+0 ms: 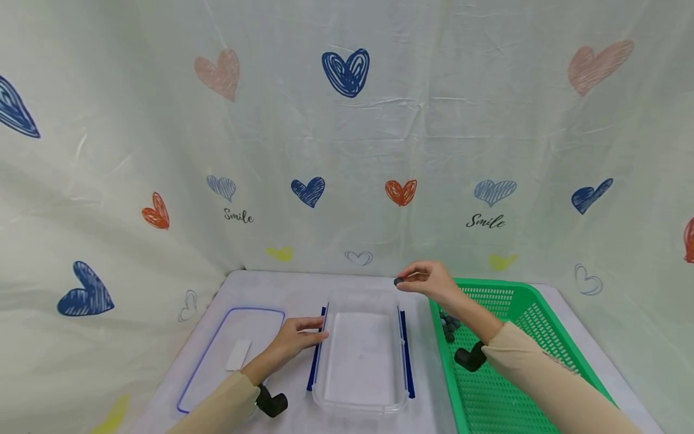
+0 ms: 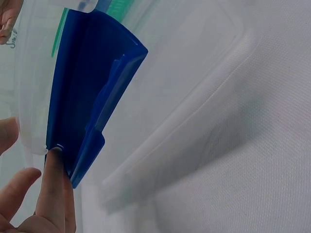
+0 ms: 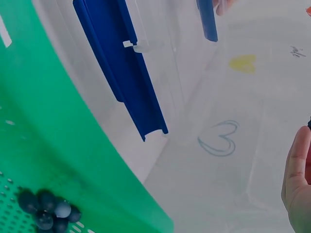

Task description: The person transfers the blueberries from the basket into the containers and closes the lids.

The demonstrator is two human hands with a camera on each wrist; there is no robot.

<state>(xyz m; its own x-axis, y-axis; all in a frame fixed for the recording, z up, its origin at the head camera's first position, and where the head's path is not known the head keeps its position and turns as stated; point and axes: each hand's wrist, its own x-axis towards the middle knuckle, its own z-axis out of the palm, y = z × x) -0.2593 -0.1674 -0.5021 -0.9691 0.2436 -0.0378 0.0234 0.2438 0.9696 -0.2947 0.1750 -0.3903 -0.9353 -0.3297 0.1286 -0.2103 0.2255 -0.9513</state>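
Observation:
My right hand pinches a small dark round berry between thumb and fingertips, above the table behind the green basket's near-left edge. A clear plastic box with dark blue side flaps stands lidless in the middle. My left hand is at the box's left side, fingers fairly straight; in the left wrist view one fingertip touches the lower end of the blue flap. Several dark berries lie clustered in the green basket. The right wrist view shows only part of the right hand, its berry mostly cut off.
The green perforated basket's rim runs along the right of the box. On the left lies a clear lid with a blue seal, with a white rectangular piece on it. A heart-printed curtain hangs behind the white table.

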